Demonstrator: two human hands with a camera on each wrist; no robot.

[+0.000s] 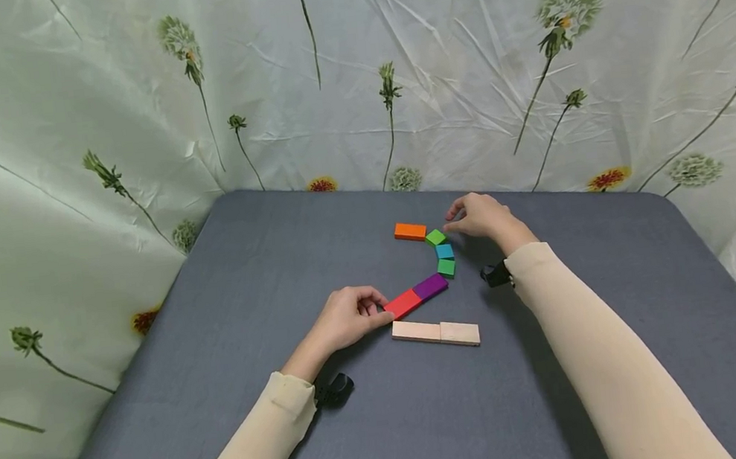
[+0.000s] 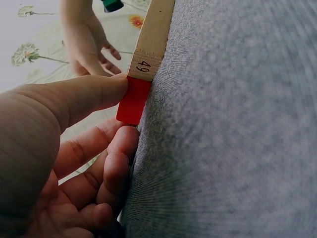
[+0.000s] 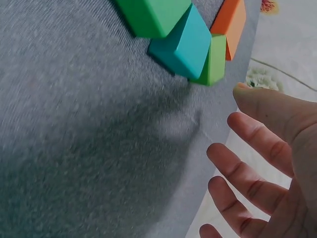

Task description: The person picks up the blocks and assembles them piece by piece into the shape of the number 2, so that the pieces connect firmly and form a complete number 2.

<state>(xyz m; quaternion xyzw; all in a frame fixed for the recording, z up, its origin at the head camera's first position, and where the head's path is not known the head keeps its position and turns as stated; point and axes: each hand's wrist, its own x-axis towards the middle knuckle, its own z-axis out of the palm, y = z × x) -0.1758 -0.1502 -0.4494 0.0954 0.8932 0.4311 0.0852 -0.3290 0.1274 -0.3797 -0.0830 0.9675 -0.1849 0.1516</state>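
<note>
My left hand pinches the outer end of a red block between thumb and fingers, low on the table. Against the red block's other end lies a purple block. From there a curve runs away from me: a green block, a blue block, a light green block and, at the far end, an orange block. My right hand hovers just right of the light green block, fingers spread and slightly bent, holding nothing in the right wrist view.
Two plain wooden blocks lie end to end on the near side of the red one; a plain block in the left wrist view bears the number 49. A grey cloth covers the table, and a flowered curtain hangs behind it.
</note>
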